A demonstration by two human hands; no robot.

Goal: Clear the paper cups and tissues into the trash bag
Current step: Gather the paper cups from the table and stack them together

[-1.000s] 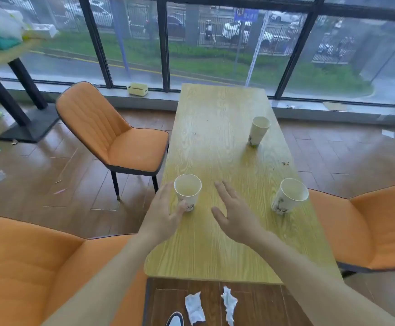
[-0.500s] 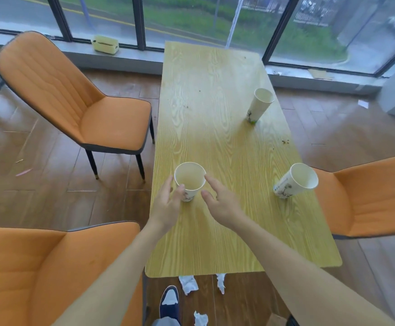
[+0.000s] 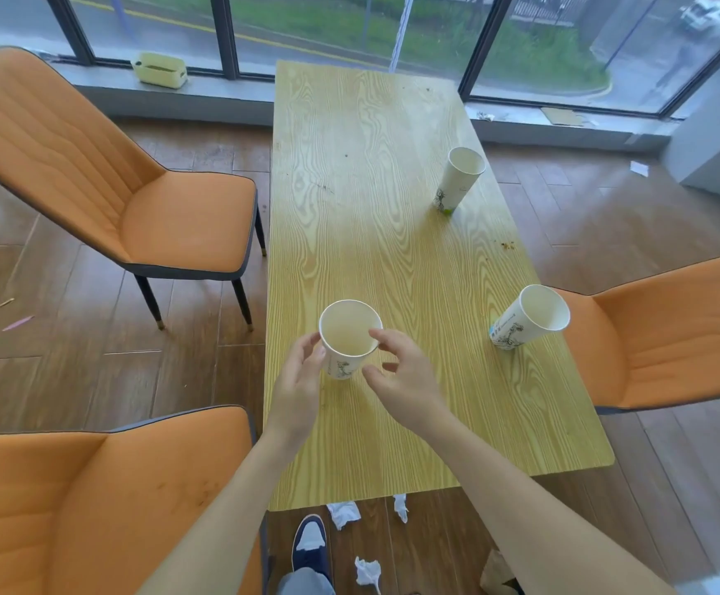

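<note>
Three white paper cups with a printed pattern stand on the light wooden table [image 3: 392,122]. The near cup [image 3: 348,337] is between my hands. My left hand [image 3: 300,382] presses its fingertips on the cup's left wall. My right hand [image 3: 407,380] pinches its right side, index finger on the rim and thumb lower down. I cannot tell whether the cup is off the table. A second cup [image 3: 529,317] stands at the right edge, a third [image 3: 459,180] farther back. Crumpled tissues [image 3: 343,513] [image 3: 400,506] [image 3: 367,571] lie on the floor under the near end. No trash bag is clearly visible.
Orange chairs stand at the left [image 3: 135,186], the near left [image 3: 70,508] and the right [image 3: 671,328] of the table. My shoe [image 3: 310,538] is beside the tissues. A brown paper-like object [image 3: 495,573] lies on the floor. A yellow box [image 3: 159,69] sits on the window sill.
My right hand moved left from hovering flat over the table onto the near cup's right side. My left hand stayed at the cup's left wall. The view tilted downward.
</note>
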